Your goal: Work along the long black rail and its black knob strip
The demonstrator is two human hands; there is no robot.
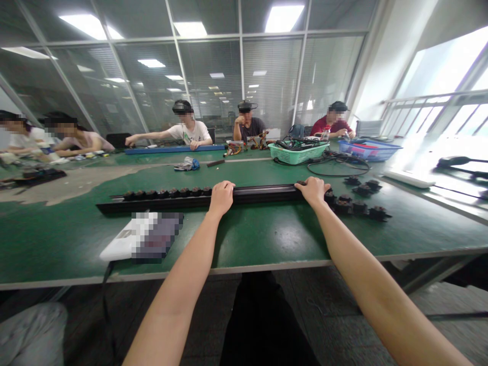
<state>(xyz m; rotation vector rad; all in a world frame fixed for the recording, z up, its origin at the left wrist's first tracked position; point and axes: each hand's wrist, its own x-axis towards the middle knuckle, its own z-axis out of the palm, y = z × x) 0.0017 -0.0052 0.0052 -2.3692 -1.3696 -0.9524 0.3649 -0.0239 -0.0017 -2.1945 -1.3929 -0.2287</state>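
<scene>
We start at the far left of the bench (244,265), where a white device (117,245), mostly pixelated, lies flat, left of and nearer us than the left hand (221,198). Just beyond that hand, a row of round black motors (168,192) sits along a long black rail (263,194), which lies across the bench in front of us.

The left hand rests palm-down on the rail, fingers spread and curled over its top, pinching nothing. The right hand (312,190) sits the same way further along, near the rail's right end, also spread, not clamped.

Right of that hand lies a loose group of matching motors (358,207). We judge the rail stiff and fairly heavy for its length, with motors adding weight. We would take it with the hands well apart, as now, at bare stretches clear of the motors, since its smooth surface may slip.
</scene>
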